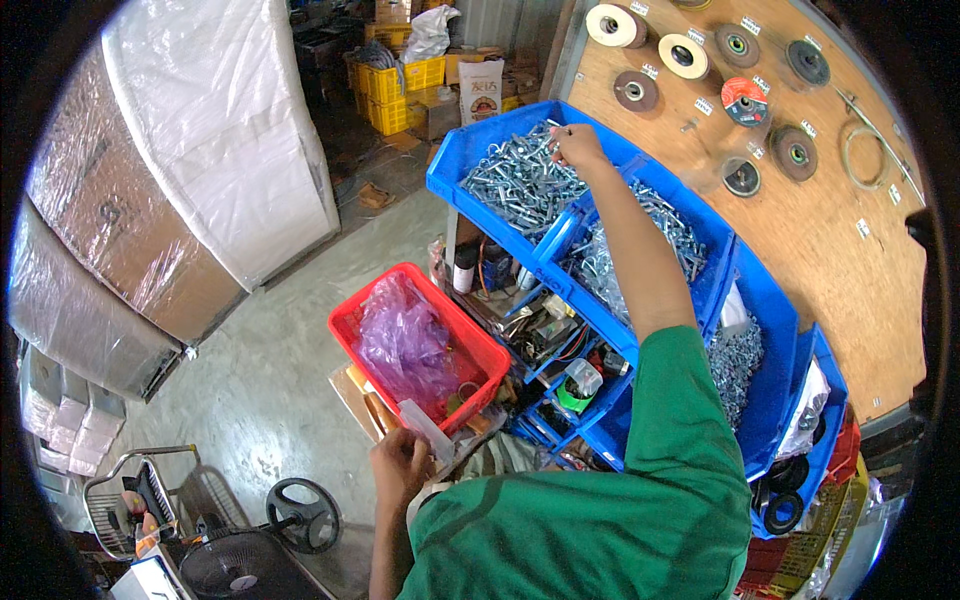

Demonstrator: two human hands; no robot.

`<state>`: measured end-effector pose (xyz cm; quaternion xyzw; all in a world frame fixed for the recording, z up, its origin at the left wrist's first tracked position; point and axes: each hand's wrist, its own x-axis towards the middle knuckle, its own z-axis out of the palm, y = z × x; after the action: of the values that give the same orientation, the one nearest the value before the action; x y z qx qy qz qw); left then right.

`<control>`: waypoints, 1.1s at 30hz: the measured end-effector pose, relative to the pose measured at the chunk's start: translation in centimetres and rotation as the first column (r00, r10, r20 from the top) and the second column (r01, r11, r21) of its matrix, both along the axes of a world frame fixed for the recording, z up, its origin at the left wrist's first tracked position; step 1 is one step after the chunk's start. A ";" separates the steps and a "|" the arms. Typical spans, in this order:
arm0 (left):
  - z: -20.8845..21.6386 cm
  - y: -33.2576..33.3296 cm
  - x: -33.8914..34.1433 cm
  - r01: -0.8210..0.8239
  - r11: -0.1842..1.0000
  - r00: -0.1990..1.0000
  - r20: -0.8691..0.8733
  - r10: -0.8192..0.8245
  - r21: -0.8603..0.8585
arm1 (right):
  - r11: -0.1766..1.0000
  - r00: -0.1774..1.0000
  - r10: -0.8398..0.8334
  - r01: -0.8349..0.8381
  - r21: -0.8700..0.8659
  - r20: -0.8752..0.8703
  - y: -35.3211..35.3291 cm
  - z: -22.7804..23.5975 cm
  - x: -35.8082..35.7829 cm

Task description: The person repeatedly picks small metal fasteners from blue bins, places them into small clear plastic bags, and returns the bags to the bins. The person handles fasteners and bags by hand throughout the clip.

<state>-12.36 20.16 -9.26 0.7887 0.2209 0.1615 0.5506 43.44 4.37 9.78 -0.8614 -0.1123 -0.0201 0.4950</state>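
My right hand (578, 147) is at the far side of a blue bin (487, 230) filled with silvery bolts (515, 185). Its fingers are closed, with a shiny bolt end showing at the fingertips. Low in the middle, my left hand (403, 464) is curled closed around one end of a small translucent plastic bag (427, 430). That bag slants up beside a red basket (490, 352), where a crumpled purple plastic bag (402, 330) lies.
More blue bins (770, 330) of small hardware curve away to the right, above cluttered shelves. Grinding discs hang on a wooden board (850, 300). Wrapped panels (220, 130) stand at left. Below are a black fan (240, 565) and a steering wheel (303, 515).
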 end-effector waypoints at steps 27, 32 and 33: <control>1.5 -2.1 -1.5 0.069 0.987 0.996 -0.052 -0.077 -0.146 | 0.723 0.922 -0.039 0.292 0.626 -0.384 -1.2 -1.6 -1.4; 0.6 -1.8 -1.3 0.070 0.985 0.996 -0.041 -0.078 -0.156 | 0.652 0.925 -0.002 0.290 0.701 -0.381 -2.1 -1.1 -2.0; 0.4 -1.6 -1.0 0.082 0.988 0.996 -0.037 -0.087 -0.131 | 0.632 0.928 0.006 0.285 0.721 -0.372 -2.5 -1.0 -2.1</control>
<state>-13.37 18.59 -8.83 0.7631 0.2089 0.1066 0.6022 41.33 1.88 8.83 -0.5674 0.0619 0.0441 0.8199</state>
